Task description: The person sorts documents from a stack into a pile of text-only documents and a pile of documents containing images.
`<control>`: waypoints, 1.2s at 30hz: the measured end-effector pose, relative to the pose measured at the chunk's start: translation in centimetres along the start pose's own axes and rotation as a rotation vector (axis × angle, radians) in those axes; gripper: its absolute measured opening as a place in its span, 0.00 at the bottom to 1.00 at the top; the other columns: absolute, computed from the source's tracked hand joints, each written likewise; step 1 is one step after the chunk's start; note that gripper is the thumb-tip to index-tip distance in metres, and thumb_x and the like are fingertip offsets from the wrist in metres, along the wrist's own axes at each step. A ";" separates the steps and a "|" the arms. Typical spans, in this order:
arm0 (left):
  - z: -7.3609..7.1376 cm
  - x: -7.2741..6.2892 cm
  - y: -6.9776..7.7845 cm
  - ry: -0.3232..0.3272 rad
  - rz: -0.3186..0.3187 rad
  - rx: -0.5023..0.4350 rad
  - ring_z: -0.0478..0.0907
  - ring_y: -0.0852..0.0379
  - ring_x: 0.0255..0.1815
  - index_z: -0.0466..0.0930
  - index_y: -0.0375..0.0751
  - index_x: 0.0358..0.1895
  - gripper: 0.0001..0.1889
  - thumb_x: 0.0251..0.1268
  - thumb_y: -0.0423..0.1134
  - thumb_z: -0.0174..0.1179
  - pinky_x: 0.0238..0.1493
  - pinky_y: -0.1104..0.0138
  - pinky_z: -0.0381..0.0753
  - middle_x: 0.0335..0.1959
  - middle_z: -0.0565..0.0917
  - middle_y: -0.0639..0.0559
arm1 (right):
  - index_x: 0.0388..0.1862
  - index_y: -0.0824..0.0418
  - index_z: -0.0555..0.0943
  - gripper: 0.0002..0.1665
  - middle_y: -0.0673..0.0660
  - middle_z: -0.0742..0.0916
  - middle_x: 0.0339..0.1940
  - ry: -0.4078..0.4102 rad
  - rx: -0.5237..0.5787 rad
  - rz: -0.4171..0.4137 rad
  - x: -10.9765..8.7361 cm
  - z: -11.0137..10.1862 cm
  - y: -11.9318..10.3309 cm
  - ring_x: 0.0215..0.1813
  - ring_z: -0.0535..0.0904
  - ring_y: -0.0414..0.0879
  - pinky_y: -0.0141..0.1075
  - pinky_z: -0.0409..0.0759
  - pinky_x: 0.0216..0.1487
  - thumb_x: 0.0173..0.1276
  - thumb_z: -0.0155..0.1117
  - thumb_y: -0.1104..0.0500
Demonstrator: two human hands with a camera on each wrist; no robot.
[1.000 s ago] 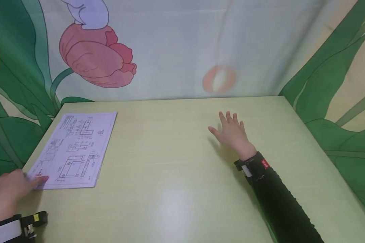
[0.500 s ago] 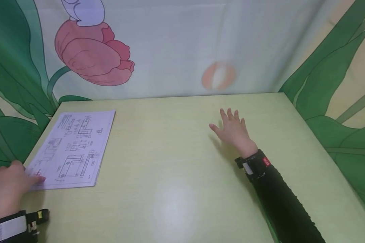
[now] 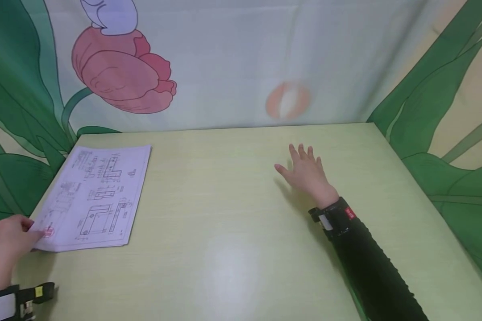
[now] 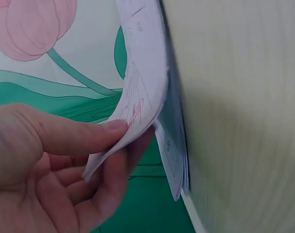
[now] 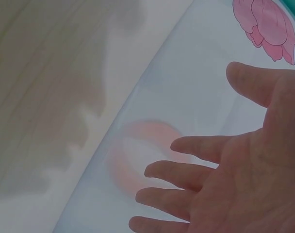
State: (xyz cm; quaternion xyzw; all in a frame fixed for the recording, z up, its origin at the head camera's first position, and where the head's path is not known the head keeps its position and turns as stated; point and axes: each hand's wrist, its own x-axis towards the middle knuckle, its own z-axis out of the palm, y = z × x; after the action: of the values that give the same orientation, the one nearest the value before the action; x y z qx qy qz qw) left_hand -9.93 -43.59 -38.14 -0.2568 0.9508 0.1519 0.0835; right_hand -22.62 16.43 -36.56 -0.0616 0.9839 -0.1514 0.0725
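Observation:
A stack of white paper sheets (image 3: 104, 191) printed with technical drawings lies at the left of the table, a red mark near its front left corner. My left hand (image 3: 8, 243) is at that corner. In the left wrist view, the thumb and fingers of the left hand (image 4: 74, 160) pinch the upper sheets (image 4: 145, 63), which bend up away from the sheets below (image 4: 171, 155). My right hand (image 3: 305, 176) is held over the right side of the table with its fingers spread and straight. Nothing is in the right hand (image 5: 244, 170) in the right wrist view.
The pale wooden table (image 3: 209, 200) has its far edge against a curtain (image 3: 225, 67) printed with flowers and leaves. Green leaf-patterned cloth (image 3: 438, 169) borders the right side. Both wrists wear black straps; a dark sleeve (image 3: 377, 267) covers the right forearm.
The left thumb has drawn back from the page to its corner, and the fingers now lift the corner of the upper sheets. The right hand stays almost where it was.

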 end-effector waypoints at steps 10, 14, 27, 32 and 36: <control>1.4 2.1 -2.4 -0.047 -0.020 -0.392 0.74 0.56 0.30 0.49 0.20 0.68 0.36 0.64 0.33 0.58 0.22 0.73 0.74 0.55 0.65 0.22 | 0.77 0.62 0.42 0.50 0.70 0.48 0.76 -0.007 -0.007 -0.003 0.0 -0.1 -0.1 0.76 0.37 0.69 0.64 0.41 0.71 0.71 0.41 0.33; 0.8 0.7 -0.5 -0.106 0.023 -0.496 0.71 0.67 0.27 0.44 0.20 0.70 0.37 0.67 0.35 0.54 0.26 0.77 0.77 0.56 0.62 0.24 | 0.77 0.62 0.42 0.49 0.70 0.48 0.76 -0.002 -0.004 -0.001 -0.1 -0.1 -0.1 0.76 0.37 0.68 0.64 0.41 0.71 0.71 0.42 0.34; 2.0 -3.1 9.4 -0.191 0.308 -0.660 0.78 0.68 0.34 0.55 0.29 0.65 0.28 0.69 0.40 0.54 0.36 0.74 0.80 0.42 0.73 0.57 | 0.77 0.63 0.42 0.50 0.69 0.48 0.76 0.016 0.040 -0.014 -0.2 -0.4 -0.1 0.76 0.39 0.66 0.62 0.41 0.72 0.70 0.40 0.32; 2.7 -4.6 14.3 -0.233 0.386 -0.728 0.79 0.67 0.35 0.55 0.29 0.66 0.27 0.70 0.35 0.52 0.38 0.73 0.81 0.48 0.73 0.43 | 0.77 0.63 0.42 0.51 0.66 0.51 0.77 -0.028 0.164 -0.051 -0.2 -0.3 -0.5 0.77 0.41 0.62 0.58 0.45 0.73 0.70 0.39 0.31; 3.7 -5.5 17.8 -0.289 0.414 -0.791 0.80 0.64 0.37 0.57 0.30 0.65 0.25 0.68 0.32 0.53 0.40 0.73 0.81 0.52 0.73 0.36 | 0.76 0.64 0.45 0.53 0.64 0.57 0.76 -0.087 0.279 -0.071 -0.3 -0.1 -0.7 0.76 0.50 0.60 0.54 0.51 0.73 0.69 0.39 0.29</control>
State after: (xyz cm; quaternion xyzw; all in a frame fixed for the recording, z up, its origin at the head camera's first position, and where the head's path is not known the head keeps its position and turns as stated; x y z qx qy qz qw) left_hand -14.06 -25.17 -35.88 -0.0498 0.8298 0.5502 0.0788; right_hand -22.29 15.82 -36.17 -0.0924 0.9464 -0.2861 0.1177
